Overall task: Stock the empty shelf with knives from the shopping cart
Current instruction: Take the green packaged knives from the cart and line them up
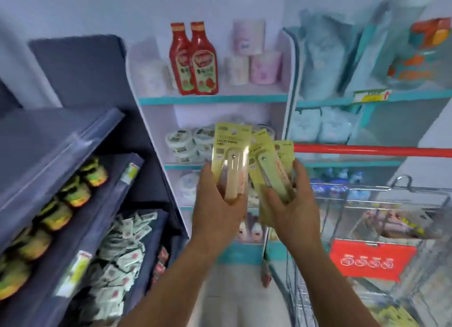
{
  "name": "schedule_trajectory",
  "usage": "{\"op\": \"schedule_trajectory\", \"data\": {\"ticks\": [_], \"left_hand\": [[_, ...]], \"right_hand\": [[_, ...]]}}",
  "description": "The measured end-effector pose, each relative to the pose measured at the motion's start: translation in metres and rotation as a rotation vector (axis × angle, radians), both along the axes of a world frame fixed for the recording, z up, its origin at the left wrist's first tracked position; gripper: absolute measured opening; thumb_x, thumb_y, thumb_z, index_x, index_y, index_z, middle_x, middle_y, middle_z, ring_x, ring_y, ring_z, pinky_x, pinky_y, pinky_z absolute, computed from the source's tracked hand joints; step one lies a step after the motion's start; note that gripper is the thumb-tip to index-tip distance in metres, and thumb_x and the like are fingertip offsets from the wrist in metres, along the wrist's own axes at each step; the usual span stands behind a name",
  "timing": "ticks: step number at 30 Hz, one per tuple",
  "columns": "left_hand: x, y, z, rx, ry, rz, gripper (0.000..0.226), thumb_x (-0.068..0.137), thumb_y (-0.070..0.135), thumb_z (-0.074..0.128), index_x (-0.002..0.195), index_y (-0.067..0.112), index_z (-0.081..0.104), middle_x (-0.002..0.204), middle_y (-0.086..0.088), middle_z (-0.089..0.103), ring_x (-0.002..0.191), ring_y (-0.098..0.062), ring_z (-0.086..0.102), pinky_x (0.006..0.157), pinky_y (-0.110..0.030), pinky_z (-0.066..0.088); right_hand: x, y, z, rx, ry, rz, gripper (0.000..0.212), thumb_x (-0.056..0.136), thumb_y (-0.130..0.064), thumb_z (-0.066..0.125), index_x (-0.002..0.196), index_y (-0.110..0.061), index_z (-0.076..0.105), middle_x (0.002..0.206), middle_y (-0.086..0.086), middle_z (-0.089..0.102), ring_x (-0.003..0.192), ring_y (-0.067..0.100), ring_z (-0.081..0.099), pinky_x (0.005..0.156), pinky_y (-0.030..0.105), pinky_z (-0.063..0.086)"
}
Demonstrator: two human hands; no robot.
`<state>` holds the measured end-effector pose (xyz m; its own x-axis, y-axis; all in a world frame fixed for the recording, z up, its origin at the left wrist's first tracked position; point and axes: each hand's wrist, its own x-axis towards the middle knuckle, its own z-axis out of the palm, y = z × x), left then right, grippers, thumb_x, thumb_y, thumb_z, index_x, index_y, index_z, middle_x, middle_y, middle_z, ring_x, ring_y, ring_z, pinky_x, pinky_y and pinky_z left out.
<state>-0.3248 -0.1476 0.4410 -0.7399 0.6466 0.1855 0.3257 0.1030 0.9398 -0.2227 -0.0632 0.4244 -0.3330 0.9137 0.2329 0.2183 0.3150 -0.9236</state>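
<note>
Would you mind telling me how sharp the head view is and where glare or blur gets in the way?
Head view: knife packs fairly sharp, glare streaks on the blister; jars at left and shopping cart at right motion-blurred; shelf edges bow from the wide lens.

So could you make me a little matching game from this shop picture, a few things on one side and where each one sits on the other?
Things:
1. ketchup bottles
2. knife packs
3. small jars
4. red sign

Places:
A. on the dark shelf at the left
B. hanging on the shopping cart
C. on the top white shelf, beside the paper rolls
D. held up in the left hand and the right hand

Pairs: 1-C, 2-D, 3-A, 4-B
</note>
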Motion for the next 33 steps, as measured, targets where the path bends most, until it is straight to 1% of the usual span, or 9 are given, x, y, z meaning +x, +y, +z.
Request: {"op": "schedule_trajectory", "data": {"ticks": [3,6,11,13,17,19,22,28,33], "left_hand": [[-0.047,-0.044,0.019,0.057,0.044,0.131,0.049,0.077,0.005,0.071,0.111,0.03,0.047,0.077,0.005,0.063,0.061,0.001,0.061,0.054,-0.014,0.046],[-0.094,-0.088,0.034,0.051,0.105,0.272,0.05,0.077,0.008,0.07,0.114,0.03,0.047,0.078,0.003,0.059,0.06,-0.001,0.056,0.051,-0.01,0.042],[-0.163,-0.158,0.048,-0.011,0.139,0.494,0.074,0.074,0.033,0.067,0.137,0.023,0.032,0.093,-0.004,0.059,0.077,-0.019,0.06,0.062,-0.036,0.054],[-0.181,-0.185,0.054,-0.03,0.162,0.575,0.08,0.077,0.03,0.068,0.143,0.017,0.024,0.101,-0.002,0.054,0.078,-0.01,0.057,0.063,-0.026,0.049],[-0.193,-0.233,0.067,-0.055,0.138,0.722,0.091,0.085,0.028,0.064,0.15,0.034,0.0,0.121,0.011,0.033,0.084,0.006,0.05,0.066,-0.01,0.041],[-0.195,-0.253,0.074,-0.081,0.144,0.8,0.086,0.087,0.026,0.062,0.147,0.039,0.003,0.118,0.011,0.029,0.077,0.009,0.048,0.06,-0.011,0.034],[-0.203,-0.276,0.08,-0.148,0.153,0.911,0.073,0.087,0.025,0.063,0.14,0.044,0.016,0.11,0.009,0.027,0.07,-0.004,0.054,0.061,-0.019,0.044],[-0.236,-0.296,0.077,-0.348,0.103,1.105,0.054,0.088,0.027,0.061,0.135,0.028,0.033,0.121,-0.001,0.027,0.069,-0.004,0.043,0.071,-0.018,0.034],[-0.262,-0.292,0.071,-0.576,0.014,1.173,0.053,0.093,0.033,0.054,0.137,0.015,0.032,0.138,-0.011,0.015,0.107,-0.035,0.049,0.095,-0.037,0.04]], "right_hand": [[-0.062,-0.027,0.014,0.055,-0.011,0.146,0.076,0.085,-0.021,0.068,0.149,-0.027,0.026,0.136,-0.006,0.051,0.118,0.01,0.053,0.094,0.021,0.04],[-0.122,-0.06,0.029,0.09,-0.011,0.286,0.075,0.086,-0.023,0.066,0.149,-0.028,0.025,0.14,-0.006,0.048,0.122,0.011,0.05,0.099,0.026,0.039],[-0.207,-0.117,0.05,0.156,0.029,0.478,0.066,0.087,-0.024,0.063,0.144,-0.031,0.031,0.13,-0.01,0.055,0.112,0.011,0.055,0.093,0.029,0.045],[-0.236,-0.138,0.059,0.164,0.047,0.536,0.063,0.087,-0.025,0.063,0.142,-0.031,0.033,0.128,-0.007,0.056,0.111,0.014,0.057,0.094,0.035,0.047],[-0.282,-0.177,0.072,0.163,0.055,0.68,0.062,0.087,-0.026,0.062,0.142,-0.029,0.034,0.13,-0.005,0.055,0.114,0.016,0.055,0.098,0.039,0.046],[-0.301,-0.195,0.077,0.147,0.048,0.761,0.062,0.089,-0.027,0.062,0.143,-0.03,0.033,0.136,-0.006,0.05,0.121,0.015,0.051,0.104,0.036,0.041],[-0.328,-0.217,0.085,0.185,0.018,0.868,0.059,0.091,-0.026,0.06,0.144,-0.029,0.034,0.14,-0.006,0.044,0.124,0.013,0.046,0.099,0.026,0.035],[-0.381,-0.249,0.095,0.282,-0.098,1.084,0.052,0.092,-0.022,0.054,0.139,-0.039,0.038,0.128,-0.001,0.036,0.096,0.016,0.049,0.081,0.021,0.033],[-0.426,-0.26,0.088,0.386,-0.297,1.208,0.047,0.095,-0.026,0.044,0.14,-0.037,0.039,0.131,0.005,0.036,0.108,0.026,0.053,0.092,0.032,0.041]]}}
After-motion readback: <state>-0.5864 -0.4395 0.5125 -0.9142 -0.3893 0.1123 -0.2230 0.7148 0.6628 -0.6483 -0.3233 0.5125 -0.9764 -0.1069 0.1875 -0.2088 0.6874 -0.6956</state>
